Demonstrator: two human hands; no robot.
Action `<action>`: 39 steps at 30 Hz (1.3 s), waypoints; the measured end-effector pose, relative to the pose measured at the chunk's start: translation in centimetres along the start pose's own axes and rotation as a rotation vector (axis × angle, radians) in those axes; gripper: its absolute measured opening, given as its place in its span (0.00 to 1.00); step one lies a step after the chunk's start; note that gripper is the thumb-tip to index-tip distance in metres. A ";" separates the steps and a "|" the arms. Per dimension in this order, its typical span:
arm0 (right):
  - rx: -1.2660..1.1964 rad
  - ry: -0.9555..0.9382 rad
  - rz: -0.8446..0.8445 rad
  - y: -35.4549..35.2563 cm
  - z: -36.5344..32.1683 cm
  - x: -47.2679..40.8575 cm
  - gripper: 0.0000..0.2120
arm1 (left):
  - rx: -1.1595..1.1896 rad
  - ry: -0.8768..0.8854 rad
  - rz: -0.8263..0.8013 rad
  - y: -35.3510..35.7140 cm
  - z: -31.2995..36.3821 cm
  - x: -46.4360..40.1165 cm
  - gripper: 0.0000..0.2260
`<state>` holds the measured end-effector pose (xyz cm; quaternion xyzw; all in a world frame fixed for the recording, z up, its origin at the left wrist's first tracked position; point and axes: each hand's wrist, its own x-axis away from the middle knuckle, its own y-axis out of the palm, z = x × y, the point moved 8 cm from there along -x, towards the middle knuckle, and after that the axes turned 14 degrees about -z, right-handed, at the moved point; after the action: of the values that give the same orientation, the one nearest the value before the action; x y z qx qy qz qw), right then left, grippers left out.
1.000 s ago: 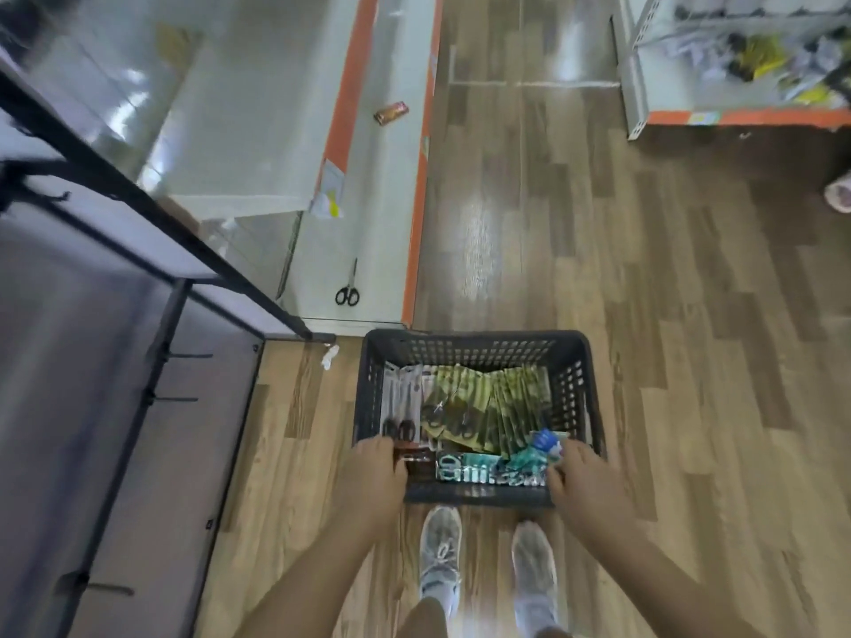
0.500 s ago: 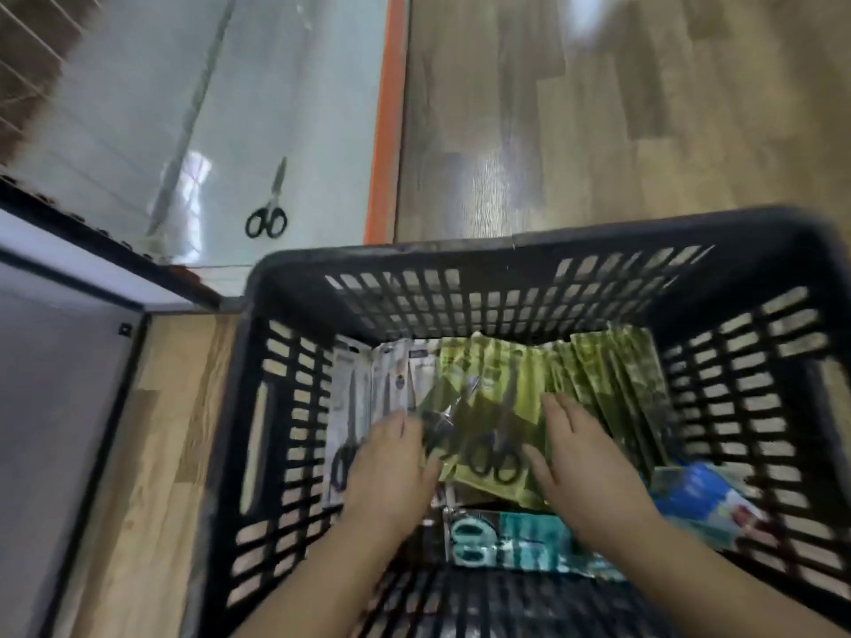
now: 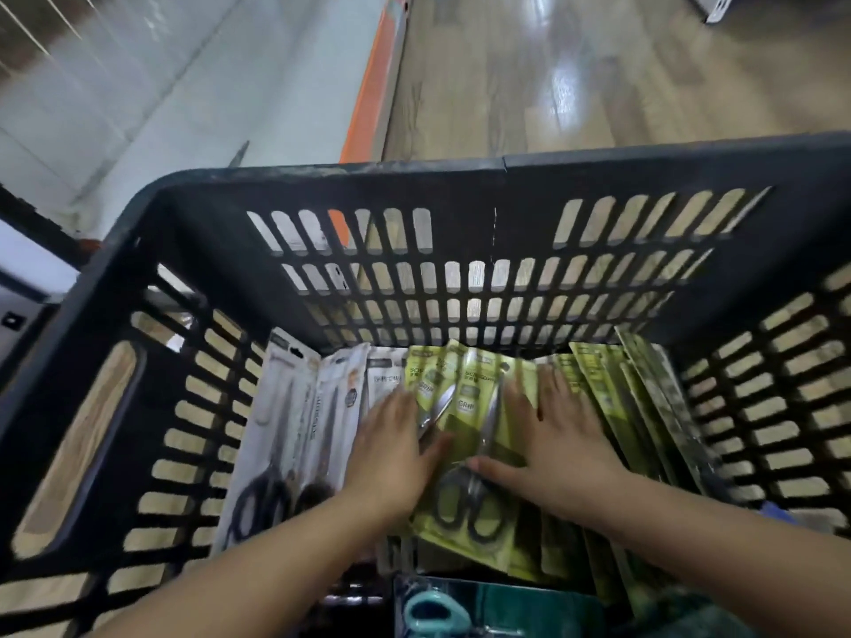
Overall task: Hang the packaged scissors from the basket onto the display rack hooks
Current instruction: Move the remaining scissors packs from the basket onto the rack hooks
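inside black basket (image 3: 506, 177), left hand (image 3: 391, 448), right hand (image 3: 562, 444) flat on green scissors pack (image 3: 465, 476)

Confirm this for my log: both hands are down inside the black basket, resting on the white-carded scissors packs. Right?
Not quite. In the head view the left hand and right hand are inside the black basket, but they rest on the green-carded scissors packs; the white-carded packs lie untouched to their left.

"GRIP" on the green scissors packs (image 3: 465, 398) in the basket; other print too blurred.
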<state>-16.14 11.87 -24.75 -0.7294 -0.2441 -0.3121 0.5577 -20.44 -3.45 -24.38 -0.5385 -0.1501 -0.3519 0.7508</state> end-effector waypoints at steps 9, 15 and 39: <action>0.083 -0.027 -0.054 -0.1 0.4 1.7 0.55 | 0.288 -0.157 0.034 -2.2 -1.1 0.6 0.24; 0.014 -0.119 0.014 -0.9 -0.3 2.8 0.55 | 0.536 -0.211 -0.048 -2.2 -2.8 -0.1 0.14; -0.280 0.118 0.039 0.2 -2.8 1.0 0.47 | 0.759 -0.239 -0.015 -4.8 -4.9 1.0 0.07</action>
<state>-15.78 9.09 -23.62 -0.7851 -0.1509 -0.3746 0.4697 -23.81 -9.08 -22.22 -0.2587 -0.3597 -0.2120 0.8711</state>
